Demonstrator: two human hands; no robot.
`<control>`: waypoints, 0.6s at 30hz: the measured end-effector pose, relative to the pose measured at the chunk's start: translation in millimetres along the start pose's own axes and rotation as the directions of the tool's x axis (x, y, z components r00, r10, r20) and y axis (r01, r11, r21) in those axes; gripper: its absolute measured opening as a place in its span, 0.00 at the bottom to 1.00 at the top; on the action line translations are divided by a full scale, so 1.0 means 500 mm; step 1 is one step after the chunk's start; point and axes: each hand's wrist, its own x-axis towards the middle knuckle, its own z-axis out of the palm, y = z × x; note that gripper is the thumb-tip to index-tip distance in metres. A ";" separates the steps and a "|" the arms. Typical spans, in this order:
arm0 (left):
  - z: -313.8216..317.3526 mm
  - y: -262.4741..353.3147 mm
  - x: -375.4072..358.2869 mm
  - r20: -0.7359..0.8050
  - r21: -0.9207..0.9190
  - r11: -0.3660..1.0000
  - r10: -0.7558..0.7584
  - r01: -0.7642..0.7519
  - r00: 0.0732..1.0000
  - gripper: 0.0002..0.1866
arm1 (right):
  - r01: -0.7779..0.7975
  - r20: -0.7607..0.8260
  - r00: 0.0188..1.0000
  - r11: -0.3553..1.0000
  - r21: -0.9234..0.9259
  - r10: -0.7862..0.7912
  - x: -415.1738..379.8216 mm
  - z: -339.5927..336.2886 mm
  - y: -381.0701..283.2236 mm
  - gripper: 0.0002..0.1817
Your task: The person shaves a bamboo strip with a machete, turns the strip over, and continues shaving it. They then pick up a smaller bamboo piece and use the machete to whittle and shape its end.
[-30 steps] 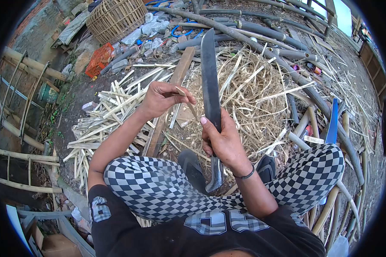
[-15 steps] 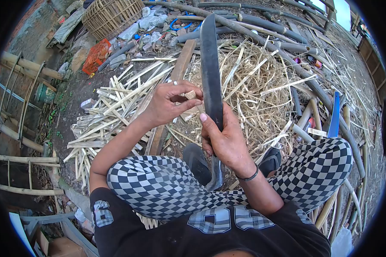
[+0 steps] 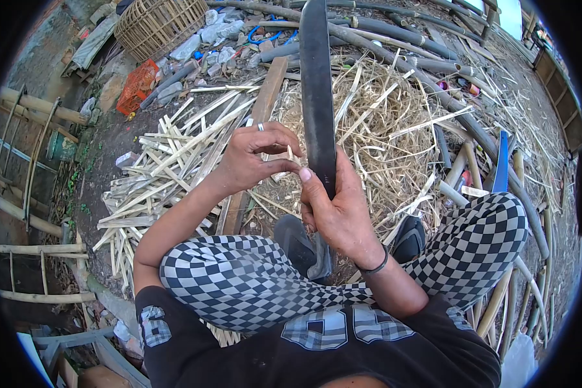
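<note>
My right hand (image 3: 340, 210) is closed around a large machete (image 3: 317, 90), whose dark, wide blade points away from me. Its curved lower end comes out below my fist, above my sandals. Just left of the blade, my left hand (image 3: 257, 156) pinches a small pale bamboo strip (image 3: 290, 153). Most of that strip is hidden by my fingers. The tip of my right thumb meets the left fingertips beside the blade.
A pile of split bamboo strips (image 3: 168, 165) lies to the left, along a wooden plank (image 3: 269, 90). Curly shavings (image 3: 388, 123) heap up ahead. Bamboo poles (image 3: 394, 55) cross behind them. A blue saw (image 3: 501, 165) stands by my right knee; an orange crate (image 3: 138, 86) lies far left.
The left fingers have shifted down slightly, and the piece in them shows a thin end instead of a blocky one. My right hand keeps its hold on the machete.
</note>
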 end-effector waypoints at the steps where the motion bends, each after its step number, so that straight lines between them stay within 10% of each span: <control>1: 0.001 -0.001 0.000 -0.006 -0.001 1.000 0.000 0.000 1.000 0.14 | -0.012 -0.006 1.000 1.000 -0.004 0.011 0.001 -0.002 0.002 0.20; 18: 0.006 0.026 0.032 0.017 0.069 0.997 0.027 -0.029 0.999 0.12 | -0.006 0.039 0.999 1.000 -0.003 0.006 0.008 -0.032 -0.009 0.17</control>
